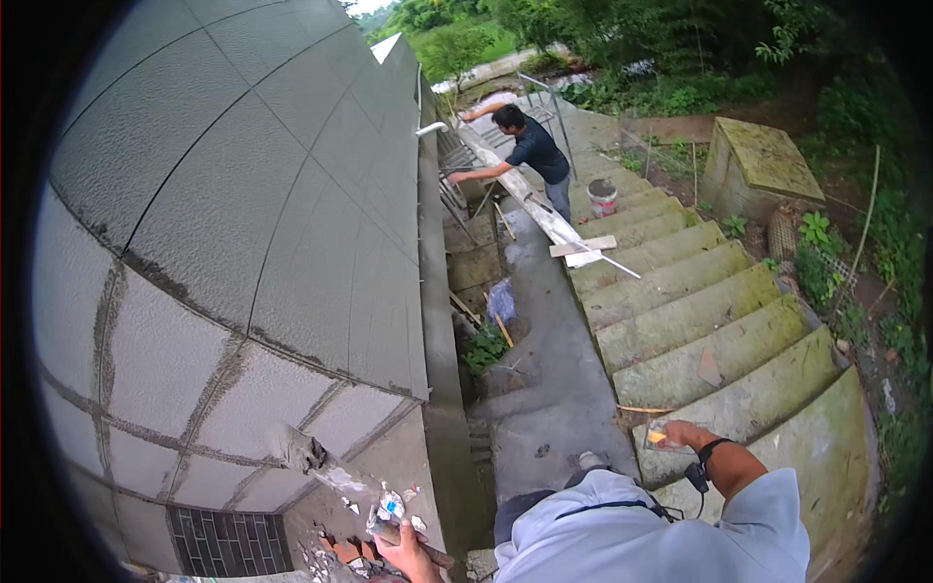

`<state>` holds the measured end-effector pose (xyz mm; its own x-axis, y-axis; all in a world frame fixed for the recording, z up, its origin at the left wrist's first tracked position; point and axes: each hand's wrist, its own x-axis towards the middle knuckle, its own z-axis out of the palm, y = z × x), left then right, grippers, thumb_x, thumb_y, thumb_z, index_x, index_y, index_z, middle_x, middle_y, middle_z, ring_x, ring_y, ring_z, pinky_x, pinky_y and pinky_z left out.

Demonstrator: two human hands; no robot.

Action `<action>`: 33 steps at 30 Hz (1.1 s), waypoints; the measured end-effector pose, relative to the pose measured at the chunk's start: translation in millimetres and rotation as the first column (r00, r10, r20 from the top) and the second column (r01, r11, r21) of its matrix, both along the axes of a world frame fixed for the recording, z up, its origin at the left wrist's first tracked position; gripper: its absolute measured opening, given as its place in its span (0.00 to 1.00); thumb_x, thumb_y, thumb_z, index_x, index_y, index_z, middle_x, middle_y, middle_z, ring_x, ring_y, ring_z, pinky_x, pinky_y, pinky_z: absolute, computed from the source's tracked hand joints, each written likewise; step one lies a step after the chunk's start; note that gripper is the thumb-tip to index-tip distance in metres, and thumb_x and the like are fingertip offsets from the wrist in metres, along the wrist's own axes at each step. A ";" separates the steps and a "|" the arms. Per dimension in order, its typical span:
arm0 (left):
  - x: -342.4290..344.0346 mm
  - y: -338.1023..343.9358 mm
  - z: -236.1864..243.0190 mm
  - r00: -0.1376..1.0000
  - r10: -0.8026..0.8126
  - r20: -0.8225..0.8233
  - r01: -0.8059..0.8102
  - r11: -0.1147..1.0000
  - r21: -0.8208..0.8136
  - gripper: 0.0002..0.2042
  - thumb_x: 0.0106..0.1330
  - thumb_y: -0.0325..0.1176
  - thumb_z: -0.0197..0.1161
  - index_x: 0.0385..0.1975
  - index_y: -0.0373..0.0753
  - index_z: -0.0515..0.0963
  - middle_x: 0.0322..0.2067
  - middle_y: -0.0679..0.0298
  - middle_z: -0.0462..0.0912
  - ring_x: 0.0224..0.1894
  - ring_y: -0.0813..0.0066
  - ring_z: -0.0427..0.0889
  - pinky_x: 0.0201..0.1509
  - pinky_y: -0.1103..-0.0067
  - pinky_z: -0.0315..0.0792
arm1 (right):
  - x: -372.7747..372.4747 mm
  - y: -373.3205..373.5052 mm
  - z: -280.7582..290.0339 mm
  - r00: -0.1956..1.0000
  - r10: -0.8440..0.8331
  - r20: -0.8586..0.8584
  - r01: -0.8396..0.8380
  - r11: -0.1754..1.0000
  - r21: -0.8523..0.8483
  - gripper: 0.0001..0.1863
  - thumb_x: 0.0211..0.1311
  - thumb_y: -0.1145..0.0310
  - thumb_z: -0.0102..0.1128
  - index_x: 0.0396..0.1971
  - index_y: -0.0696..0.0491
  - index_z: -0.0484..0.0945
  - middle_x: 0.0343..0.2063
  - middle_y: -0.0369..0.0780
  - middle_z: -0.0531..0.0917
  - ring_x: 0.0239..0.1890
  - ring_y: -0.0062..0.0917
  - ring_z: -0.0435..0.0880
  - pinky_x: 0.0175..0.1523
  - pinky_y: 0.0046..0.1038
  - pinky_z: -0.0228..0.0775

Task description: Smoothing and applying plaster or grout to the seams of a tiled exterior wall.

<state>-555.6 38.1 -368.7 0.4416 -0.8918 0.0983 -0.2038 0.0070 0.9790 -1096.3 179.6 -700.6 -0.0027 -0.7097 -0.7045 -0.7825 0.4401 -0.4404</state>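
Observation:
My right hand [688,434] is closed on a small tool with a yellow-orange part [658,437], held out over the mossy concrete steps [719,384]. The rest of that tool is hard to make out. Low by the wall's lower corner, my left hand [410,556] has its fingers curled round a greyish-brown thing [391,531] whose kind I cannot tell. Just beyond that hand lie white and blue scraps [392,505]. The wall [330,243] on my left has smooth grey plaster above and paler panels with dark joint lines below. A grey, lumpy spout-like piece [296,449] sticks out from it.
A co-worker [530,146] in dark clothes leans over a long plank [530,199] with hands apart. A bucket [603,197] stands on the steps. Broken bricks [345,551] lie below the wall, and a gap with sticks and plastic [501,299] runs beside it. A concrete box [758,165] stands right.

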 end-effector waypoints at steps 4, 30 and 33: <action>-12.5 -15.0 -7.6 0.992 -0.119 0.048 0.115 0.991 0.066 0.17 0.61 0.31 0.68 0.44 0.33 0.70 0.24 0.66 0.72 0.17 0.81 0.69 0.19 0.83 0.64 | -0.8 26.1 28.6 0.988 -0.148 -0.049 0.149 0.989 0.019 0.27 0.53 0.45 0.62 0.37 0.57 0.84 0.35 0.52 0.85 0.41 0.47 0.83 0.47 0.42 0.74; -92.8 -27.8 -36.7 0.911 -0.397 -0.111 0.412 0.887 0.209 0.15 0.59 0.32 0.72 0.35 0.36 0.70 0.23 0.69 0.72 0.18 0.82 0.71 0.20 0.81 0.66 | -25.5 193.7 110.4 0.843 -0.517 -0.147 0.532 0.842 0.088 0.25 0.54 0.49 0.65 0.39 0.57 0.83 0.32 0.48 0.85 0.37 0.38 0.83 0.43 0.35 0.74; -107.9 -16.0 -33.1 0.912 -0.396 -0.108 0.411 0.887 0.211 0.15 0.59 0.31 0.72 0.35 0.36 0.70 0.23 0.69 0.71 0.18 0.82 0.70 0.20 0.82 0.66 | -60.6 214.7 113.1 0.844 -0.508 -0.174 0.533 0.831 0.160 0.28 0.53 0.46 0.64 0.41 0.57 0.83 0.38 0.53 0.85 0.43 0.44 0.84 0.48 0.38 0.74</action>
<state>-663.5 22.2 -401.9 0.0375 -0.9894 -0.1401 -0.1706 -0.1445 0.9747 -1156.9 394.3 -587.5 -0.4253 -0.4282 -0.7973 -0.4536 0.8632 -0.2217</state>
